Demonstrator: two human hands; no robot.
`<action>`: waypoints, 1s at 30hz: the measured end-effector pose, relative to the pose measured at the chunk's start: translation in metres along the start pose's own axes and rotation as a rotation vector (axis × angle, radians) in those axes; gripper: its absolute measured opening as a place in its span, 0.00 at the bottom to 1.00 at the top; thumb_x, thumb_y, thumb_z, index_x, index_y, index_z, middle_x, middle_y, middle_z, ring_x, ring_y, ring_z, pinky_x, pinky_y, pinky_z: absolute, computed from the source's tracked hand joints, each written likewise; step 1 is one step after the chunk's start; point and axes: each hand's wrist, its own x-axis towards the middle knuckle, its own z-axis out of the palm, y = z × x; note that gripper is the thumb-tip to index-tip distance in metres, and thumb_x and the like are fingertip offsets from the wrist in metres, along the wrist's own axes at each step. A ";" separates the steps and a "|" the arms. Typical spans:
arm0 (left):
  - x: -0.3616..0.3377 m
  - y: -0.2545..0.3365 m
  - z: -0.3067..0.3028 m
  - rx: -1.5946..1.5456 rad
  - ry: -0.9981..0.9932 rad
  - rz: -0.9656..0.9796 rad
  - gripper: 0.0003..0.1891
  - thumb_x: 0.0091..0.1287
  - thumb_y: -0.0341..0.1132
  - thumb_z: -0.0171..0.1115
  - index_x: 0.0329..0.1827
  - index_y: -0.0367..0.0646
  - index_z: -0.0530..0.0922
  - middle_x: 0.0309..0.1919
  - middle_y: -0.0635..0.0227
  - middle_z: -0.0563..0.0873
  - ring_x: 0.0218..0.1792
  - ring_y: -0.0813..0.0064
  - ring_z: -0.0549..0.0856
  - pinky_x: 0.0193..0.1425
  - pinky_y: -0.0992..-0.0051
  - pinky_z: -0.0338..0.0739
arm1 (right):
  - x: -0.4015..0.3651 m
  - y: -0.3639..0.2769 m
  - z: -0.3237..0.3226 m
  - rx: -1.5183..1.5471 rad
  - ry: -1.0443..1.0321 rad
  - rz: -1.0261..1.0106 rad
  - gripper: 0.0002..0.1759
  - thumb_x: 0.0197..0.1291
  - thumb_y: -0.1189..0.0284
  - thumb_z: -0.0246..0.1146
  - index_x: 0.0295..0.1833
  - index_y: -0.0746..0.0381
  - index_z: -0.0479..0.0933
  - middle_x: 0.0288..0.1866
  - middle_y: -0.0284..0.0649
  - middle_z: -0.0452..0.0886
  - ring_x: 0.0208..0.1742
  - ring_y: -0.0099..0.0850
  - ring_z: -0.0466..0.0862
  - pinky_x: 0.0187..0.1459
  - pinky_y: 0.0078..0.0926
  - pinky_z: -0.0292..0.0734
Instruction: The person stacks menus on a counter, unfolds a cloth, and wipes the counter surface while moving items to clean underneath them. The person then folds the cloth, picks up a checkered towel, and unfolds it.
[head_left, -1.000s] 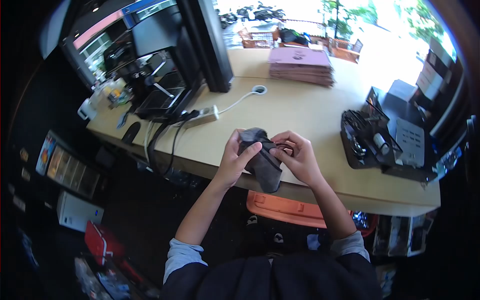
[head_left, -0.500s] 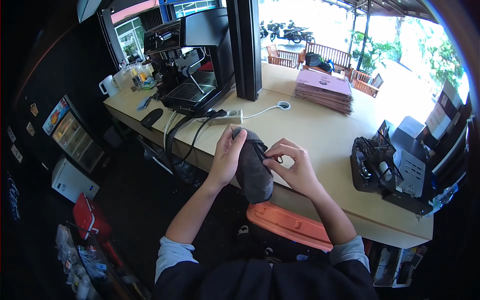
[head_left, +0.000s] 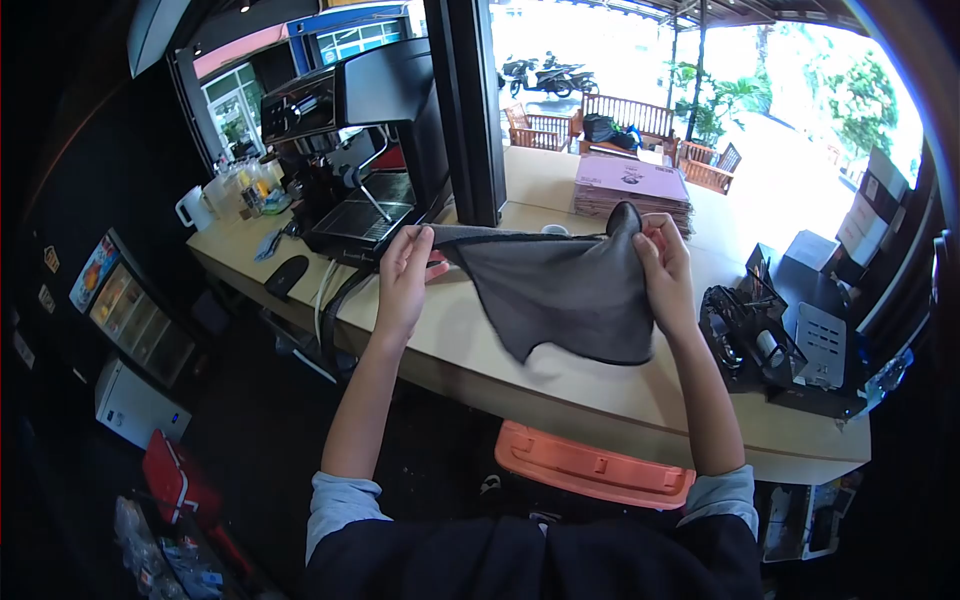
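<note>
A thin grey cloth point(head_left: 570, 295) with a dark stitched edge hangs spread out above the counter point(head_left: 450, 315). My left hand point(head_left: 402, 285) pinches its upper left corner between thumb and fingers. At the upper right, my right hand point(head_left: 667, 270) grips the other end, where a fold of cloth bulges up beside the fingers. The lower edge dangles loosely and is slightly blurred. Behind the cloth, part of the counter and most of the power strip are hidden.
A black espresso machine point(head_left: 365, 140) stands at the counter's back left beside a dark post point(head_left: 465, 110). Pink menus point(head_left: 632, 180) are stacked behind the cloth. A black organizer point(head_left: 740, 335) sits at right. Below the counter is an orange lid point(head_left: 590, 465).
The cloth, folded into a small bundle before, is now opened out wide. My hands have moved apart, left hand leftward and right hand up and to the right. The view has shifted slightly.
</note>
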 end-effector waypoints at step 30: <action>-0.024 -0.133 -0.043 0.906 -0.780 0.181 0.07 0.59 0.31 0.64 0.36 0.38 0.79 0.33 0.62 0.82 0.39 0.64 0.82 0.46 0.68 0.75 | -0.109 0.095 0.001 -0.688 -0.631 0.037 0.07 0.56 0.71 0.63 0.39 0.63 0.76 0.50 0.41 0.80 0.54 0.41 0.76 0.56 0.38 0.70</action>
